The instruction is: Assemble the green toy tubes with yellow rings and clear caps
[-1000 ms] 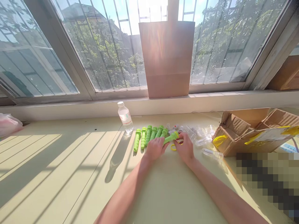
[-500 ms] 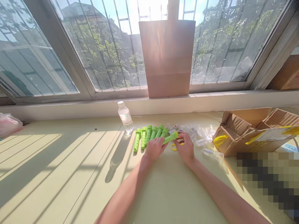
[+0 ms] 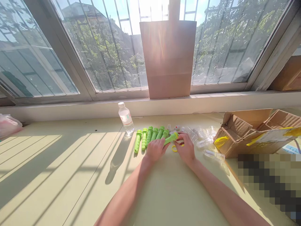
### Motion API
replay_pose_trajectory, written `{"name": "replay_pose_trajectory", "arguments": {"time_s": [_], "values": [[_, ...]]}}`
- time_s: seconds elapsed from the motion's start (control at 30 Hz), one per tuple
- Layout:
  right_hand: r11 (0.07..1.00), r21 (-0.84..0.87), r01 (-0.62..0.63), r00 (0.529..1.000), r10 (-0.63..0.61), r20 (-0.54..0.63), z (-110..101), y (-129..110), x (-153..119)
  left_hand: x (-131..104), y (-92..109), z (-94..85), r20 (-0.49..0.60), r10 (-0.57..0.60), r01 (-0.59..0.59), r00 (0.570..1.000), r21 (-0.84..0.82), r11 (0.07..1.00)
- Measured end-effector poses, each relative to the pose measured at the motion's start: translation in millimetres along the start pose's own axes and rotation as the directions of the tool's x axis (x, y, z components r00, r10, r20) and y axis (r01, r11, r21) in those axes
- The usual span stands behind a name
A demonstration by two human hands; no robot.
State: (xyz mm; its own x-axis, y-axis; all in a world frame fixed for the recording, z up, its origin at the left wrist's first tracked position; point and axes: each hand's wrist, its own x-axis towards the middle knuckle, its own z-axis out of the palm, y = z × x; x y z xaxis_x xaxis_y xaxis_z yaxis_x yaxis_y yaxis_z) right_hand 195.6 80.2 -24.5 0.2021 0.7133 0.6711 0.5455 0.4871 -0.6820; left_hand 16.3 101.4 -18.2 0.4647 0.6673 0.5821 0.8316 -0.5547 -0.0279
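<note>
My left hand (image 3: 155, 150) is wrapped round the narrow body of a green plastic tube (image 3: 171, 138) with a flared, flashlight-like head. At that wide end, the fingers of my right hand (image 3: 186, 147) close on its rim; what else they may pinch is hidden. The tube slants up to the right, above the table. Beside my left hand lie several similar green tubes (image 3: 137, 142) in a row, heads pointing to the window. Below the held tube, a yellow ring (image 3: 174, 148) rests on the table, partly covered by my right hand.
A water bottle (image 3: 126, 119) stands left of the row. Several clear plastic pieces (image 3: 204, 138) lie right of my hands, with a clear cylinder (image 3: 214, 155) nearer me. An open cardboard box (image 3: 242, 142) sits farther right. A cardboard sheet (image 3: 169, 59) leans against the window.
My right fingers have shifted very slightly left at the tube's wide end. Both hands stay on the tube, and the other things have not moved.
</note>
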Motion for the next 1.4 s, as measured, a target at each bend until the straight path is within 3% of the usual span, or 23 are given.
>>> {"name": "replay_pose_trajectory", "arguments": {"time_s": [0.63, 0.9, 1.4], "values": [[0.980, -0.199, 0.027, 0.999, -0.018, 0.048, 0, 5, -3, -4, 0, 4.1, 0.092, -0.041, 0.051, 0.995, -0.112, 0.992], [0.969, -0.240, 0.054, 0.998, -0.045, 0.040, -1, 7, -2, -4, 1, 0.8, 0.066, -0.026, 0.034, 0.997, -0.116, 0.993], [0.951, -0.281, 0.131, 0.991, -0.117, 0.068, -4, 11, -2, -2, 1, 1.1, 0.064, -0.116, 0.127, 0.991, -0.189, 0.974]]}}
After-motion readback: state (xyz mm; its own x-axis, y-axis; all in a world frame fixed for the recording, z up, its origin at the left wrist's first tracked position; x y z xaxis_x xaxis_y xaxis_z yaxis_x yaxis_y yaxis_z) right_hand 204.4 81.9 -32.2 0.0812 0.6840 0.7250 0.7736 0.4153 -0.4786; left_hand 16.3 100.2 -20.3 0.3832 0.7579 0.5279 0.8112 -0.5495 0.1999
